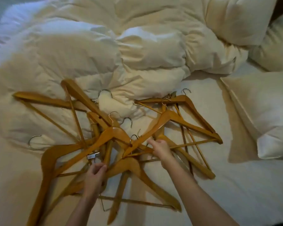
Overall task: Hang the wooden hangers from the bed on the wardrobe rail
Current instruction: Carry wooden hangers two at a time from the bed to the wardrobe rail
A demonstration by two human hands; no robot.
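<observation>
Lying tangled, wooden hangers (pixel 118 132) overlap bed sheet (pixel 235 193) and rumpled duvet (pixel 88 54).

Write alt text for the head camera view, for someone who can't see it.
Two bare hands reach into a tangled pile of wooden hangers on a bed, the left hand and the right hand each gripping one. A rumpled cream duvet lies beyond the pile, with pillows to the right.
</observation>
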